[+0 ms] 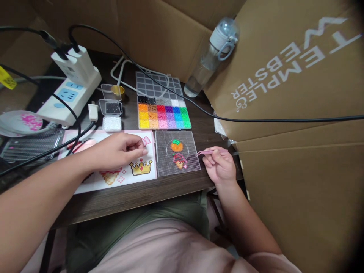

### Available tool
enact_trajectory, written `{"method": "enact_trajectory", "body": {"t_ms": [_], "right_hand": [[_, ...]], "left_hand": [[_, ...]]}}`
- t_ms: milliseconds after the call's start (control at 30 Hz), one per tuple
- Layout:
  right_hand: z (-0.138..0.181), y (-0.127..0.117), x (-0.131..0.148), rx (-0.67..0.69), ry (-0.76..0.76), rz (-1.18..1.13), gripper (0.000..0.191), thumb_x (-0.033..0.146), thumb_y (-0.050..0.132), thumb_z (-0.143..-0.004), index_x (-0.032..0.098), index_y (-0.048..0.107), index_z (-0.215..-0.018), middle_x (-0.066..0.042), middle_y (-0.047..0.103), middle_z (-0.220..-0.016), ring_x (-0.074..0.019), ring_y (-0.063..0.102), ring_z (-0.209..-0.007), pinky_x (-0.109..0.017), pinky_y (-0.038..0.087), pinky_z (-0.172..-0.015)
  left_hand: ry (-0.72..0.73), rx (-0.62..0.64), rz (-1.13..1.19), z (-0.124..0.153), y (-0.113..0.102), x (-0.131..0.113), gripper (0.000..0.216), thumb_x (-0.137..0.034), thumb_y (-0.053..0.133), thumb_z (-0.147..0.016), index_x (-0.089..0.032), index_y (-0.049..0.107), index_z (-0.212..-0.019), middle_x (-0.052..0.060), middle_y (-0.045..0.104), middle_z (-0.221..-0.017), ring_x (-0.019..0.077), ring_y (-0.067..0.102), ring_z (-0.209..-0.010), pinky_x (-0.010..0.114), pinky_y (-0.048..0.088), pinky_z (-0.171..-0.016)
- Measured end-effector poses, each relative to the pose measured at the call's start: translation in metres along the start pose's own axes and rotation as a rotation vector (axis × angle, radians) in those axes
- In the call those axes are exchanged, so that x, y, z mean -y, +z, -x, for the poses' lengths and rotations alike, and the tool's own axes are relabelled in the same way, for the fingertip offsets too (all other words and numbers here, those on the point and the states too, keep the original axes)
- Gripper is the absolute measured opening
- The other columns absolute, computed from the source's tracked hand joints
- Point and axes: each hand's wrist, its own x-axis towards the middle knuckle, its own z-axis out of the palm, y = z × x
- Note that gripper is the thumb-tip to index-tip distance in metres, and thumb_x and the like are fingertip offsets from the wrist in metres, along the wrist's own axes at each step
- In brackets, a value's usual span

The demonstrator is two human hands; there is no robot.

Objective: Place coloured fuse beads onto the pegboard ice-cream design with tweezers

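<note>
My right hand (220, 167) grips pink tweezers (212, 151), their tips pointing left at the right edge of a clear pegboard (163, 167). On this board sit an orange fruit shape with green leaves (176, 145) and, below it, an ice cream cone shape (179, 162), both made of small beads. My left hand (123, 149) rests over a printed pattern sheet (96, 185), left of the board. Its fingers are curled in with the thumb close to them; what they hold, if anything, is hidden. A crown picture (140, 167) shows on the sheet beside that hand.
Behind the board lies a bead box (164, 112) with many colours. Small clear boxes (112, 124), a power strip (68, 98) and a white dish with pink beads (17, 123) stand left. A water bottle (210, 57) leans back right. A black cable (241, 120) crosses; cardboard (298, 159) walls the right.
</note>
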Motion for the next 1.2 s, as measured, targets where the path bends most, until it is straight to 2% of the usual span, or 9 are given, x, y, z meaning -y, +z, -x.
{"method": "enact_trajectory", "body": {"t_ms": [100,233,400,567,733,833,967,1100,1200], "right_hand": [[-0.006,0.0,0.006,-0.032,0.075,-0.128,0.018,0.033,0.087,-0.057,0.026,0.074,-0.067,0.0,0.073,-0.067,-0.0047,0.025,-0.044,-0.019,0.019,-0.039],[-0.01,-0.002,0.007,-0.037,0.107,-0.184,0.018,0.031,0.087,-0.056,0.025,0.072,-0.065,0.001,0.071,-0.066,-0.0052,0.022,-0.044,-0.019,0.017,-0.039],[-0.01,-0.001,0.004,-0.009,0.072,-0.113,0.015,0.032,0.084,-0.061,0.025,0.073,-0.069,-0.001,0.072,-0.069,-0.0056,0.022,-0.044,-0.02,0.017,-0.04],[-0.023,0.007,0.014,0.054,-0.055,0.062,0.015,0.035,0.079,-0.069,0.021,0.075,-0.072,-0.008,0.076,-0.074,-0.0059,0.028,-0.042,-0.024,0.02,-0.041],[-0.066,0.03,0.03,0.142,-0.196,0.156,0.018,0.036,0.078,-0.071,0.019,0.076,-0.075,-0.009,0.076,-0.075,-0.006,0.032,-0.042,-0.026,0.022,-0.041],[-0.095,0.054,0.033,0.193,-0.204,0.187,0.018,0.035,0.08,-0.068,0.018,0.075,-0.073,-0.008,0.075,-0.073,-0.0062,0.034,-0.043,-0.026,0.022,-0.041],[-0.116,0.085,0.029,0.331,-0.184,0.35,0.025,0.04,0.073,-0.075,0.016,0.078,-0.076,-0.006,0.071,-0.071,-0.0059,0.034,-0.044,-0.025,0.022,-0.04],[-0.113,0.096,0.014,0.265,-0.239,0.539,0.025,0.041,0.07,-0.078,0.018,0.078,-0.078,-0.005,0.072,-0.072,-0.012,0.055,-0.054,-0.026,0.042,-0.047],[-0.107,0.096,0.002,0.197,-0.34,0.705,0.018,0.037,0.068,-0.08,0.022,0.078,-0.077,-0.006,0.076,-0.086,-0.0204,0.069,-0.081,-0.035,0.055,-0.074]], "left_hand": [[-0.004,-0.002,-0.007,0.0,0.0,0.001,0.03,-0.043,0.053,-0.082,-0.019,0.055,-0.064,-0.003,0.05,-0.056,0.0086,0.04,-0.051,0.024,0.031,-0.051],[-0.022,-0.011,-0.006,0.0,0.0,-0.001,0.03,-0.042,0.053,-0.082,-0.019,0.051,-0.062,-0.004,0.046,-0.054,0.0083,0.039,-0.049,0.024,0.029,-0.05],[-0.017,-0.01,-0.002,0.002,0.0,-0.003,0.03,-0.042,0.052,-0.082,-0.02,0.051,-0.062,-0.004,0.048,-0.055,0.0089,0.04,-0.051,0.025,0.03,-0.051],[-0.008,-0.009,0.009,0.002,0.001,-0.001,0.028,-0.041,0.052,-0.083,-0.02,0.052,-0.064,-0.004,0.047,-0.057,0.0092,0.04,-0.052,0.025,0.031,-0.052],[-0.012,-0.002,0.054,0.003,0.002,0.0,0.029,-0.042,0.052,-0.084,-0.02,0.049,-0.064,-0.004,0.047,-0.058,0.0095,0.04,-0.054,0.024,0.031,-0.053],[-0.011,-0.01,0.054,0.004,0.002,0.0,0.029,-0.042,0.05,-0.085,-0.02,0.05,-0.067,-0.004,0.047,-0.06,0.0104,0.042,-0.057,0.024,0.032,-0.055],[-0.021,0.0,0.06,0.004,0.001,0.001,0.028,-0.041,0.05,-0.086,-0.019,0.049,-0.068,-0.005,0.048,-0.063,0.0108,0.043,-0.059,0.024,0.031,-0.056],[-0.024,0.015,0.071,0.005,0.001,0.0,0.026,-0.04,0.051,-0.087,-0.019,0.05,-0.07,-0.005,0.048,-0.063,0.0106,0.043,-0.06,0.024,0.032,-0.057],[-0.033,0.024,0.061,0.004,0.001,-0.001,0.026,-0.04,0.051,-0.087,-0.02,0.05,-0.071,-0.005,0.048,-0.063,0.0107,0.043,-0.061,0.024,0.032,-0.057]]}}
